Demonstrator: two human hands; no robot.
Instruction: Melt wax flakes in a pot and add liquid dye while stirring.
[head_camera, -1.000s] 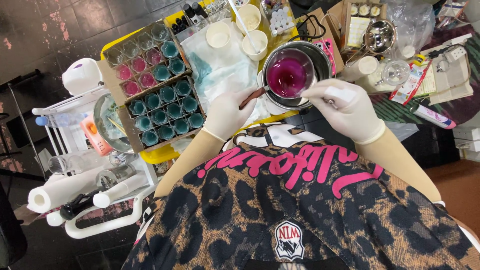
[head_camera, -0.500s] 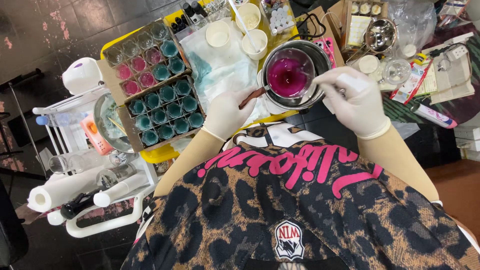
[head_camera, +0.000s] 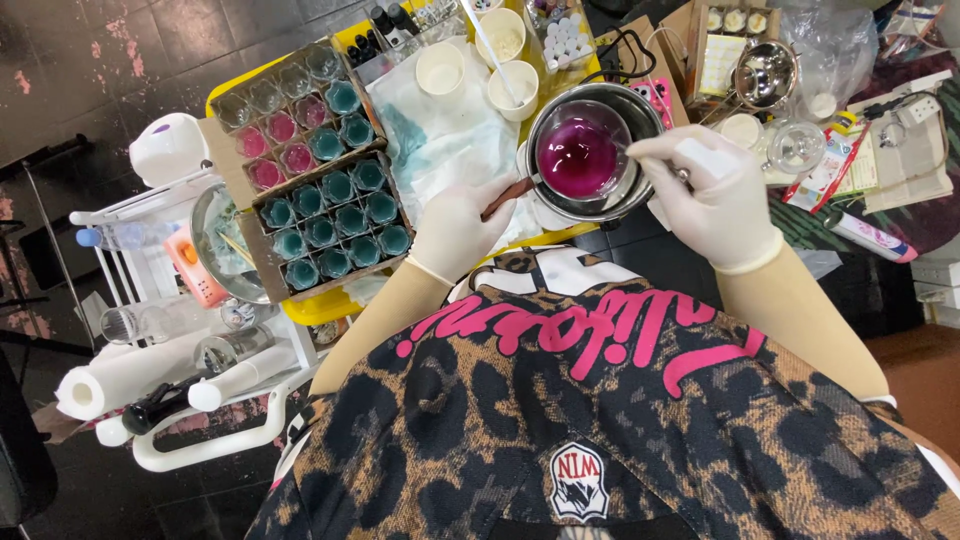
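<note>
Head: left hand grips pan handle.

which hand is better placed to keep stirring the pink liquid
Right. The right hand already holds a thin stirrer at the rim of the pot, while the left hand is busy gripping the handle.

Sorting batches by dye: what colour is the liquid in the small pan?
Magenta pink liquid, clearest in the head view.
</note>
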